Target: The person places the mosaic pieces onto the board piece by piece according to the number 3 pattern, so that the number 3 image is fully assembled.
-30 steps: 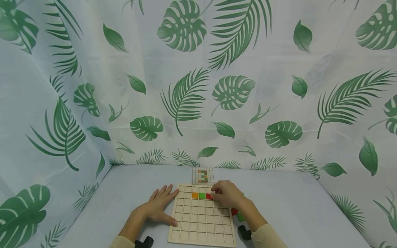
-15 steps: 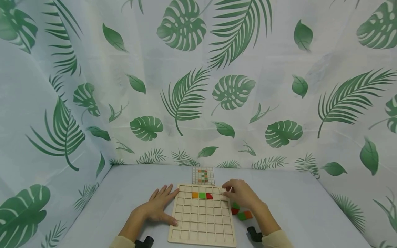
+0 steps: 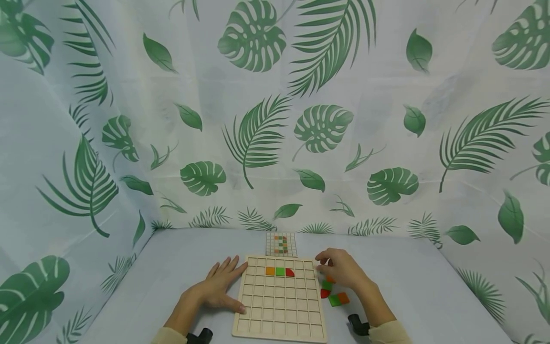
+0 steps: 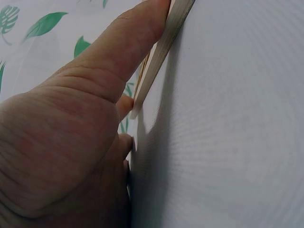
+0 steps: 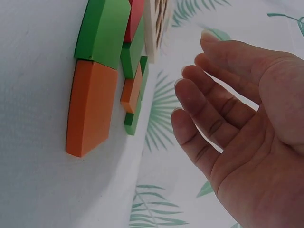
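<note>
A wooden grid board (image 3: 275, 303) lies on the table. In one upper row sit an orange tile (image 3: 270, 271), a green tile (image 3: 280, 271) and a red tile (image 3: 290, 272) with one rounded corner. My left hand (image 3: 216, 289) spreads its fingers at the board's left side, thumb and index finger touching the edge. Past the upper right edge, my right hand (image 3: 341, 270) hovers with loosely bent fingers, holding nothing, as the right wrist view confirms. Below it lie loose tiles, among them an orange tile (image 5: 92, 109) against a green tile (image 5: 104, 33).
A small printed grid card (image 3: 270, 246) with coloured squares lies behind the board. Black wrist devices, such as the right one (image 3: 357, 325), sit near both sleeves. A white leaf-print curtain (image 3: 266, 200) surrounds the table at the back and sides.
My right hand has moved from beside the red tile rightward off the board, uncovering the loose tiles. The red tile stays in its cell. My left hand has not moved.
</note>
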Motion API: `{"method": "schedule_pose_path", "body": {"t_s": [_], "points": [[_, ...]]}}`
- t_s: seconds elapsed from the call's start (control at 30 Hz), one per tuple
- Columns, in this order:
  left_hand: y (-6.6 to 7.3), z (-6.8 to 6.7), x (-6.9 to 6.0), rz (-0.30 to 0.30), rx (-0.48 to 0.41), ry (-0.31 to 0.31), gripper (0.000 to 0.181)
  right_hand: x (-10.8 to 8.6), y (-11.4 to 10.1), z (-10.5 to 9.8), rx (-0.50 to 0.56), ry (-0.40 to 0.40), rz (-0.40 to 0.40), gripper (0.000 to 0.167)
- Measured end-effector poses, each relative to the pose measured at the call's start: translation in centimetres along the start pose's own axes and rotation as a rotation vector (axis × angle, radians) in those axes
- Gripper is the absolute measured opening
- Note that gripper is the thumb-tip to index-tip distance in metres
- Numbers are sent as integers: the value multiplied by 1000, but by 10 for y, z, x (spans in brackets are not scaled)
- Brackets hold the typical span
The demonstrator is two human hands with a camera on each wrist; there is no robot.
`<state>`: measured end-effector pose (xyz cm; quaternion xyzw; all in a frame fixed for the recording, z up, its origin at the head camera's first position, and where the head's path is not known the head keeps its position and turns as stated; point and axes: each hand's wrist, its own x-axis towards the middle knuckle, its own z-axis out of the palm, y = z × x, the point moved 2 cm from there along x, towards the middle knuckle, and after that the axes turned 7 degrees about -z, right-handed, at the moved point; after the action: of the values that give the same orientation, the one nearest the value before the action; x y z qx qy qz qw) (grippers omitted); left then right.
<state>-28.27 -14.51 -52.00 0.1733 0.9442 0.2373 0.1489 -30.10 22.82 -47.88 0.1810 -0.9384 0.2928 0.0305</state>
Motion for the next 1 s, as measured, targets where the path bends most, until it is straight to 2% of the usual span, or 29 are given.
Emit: {"method": "schedule_pose_path", "body": {"t_s": [0.63,1.0], "points": [[2,-1,0,-14,-6,5,128,1,11,2,-61,36,42,18],[1,1,0,-13,-6,5,127,-1,16,6,-75,21,74,21]]}}
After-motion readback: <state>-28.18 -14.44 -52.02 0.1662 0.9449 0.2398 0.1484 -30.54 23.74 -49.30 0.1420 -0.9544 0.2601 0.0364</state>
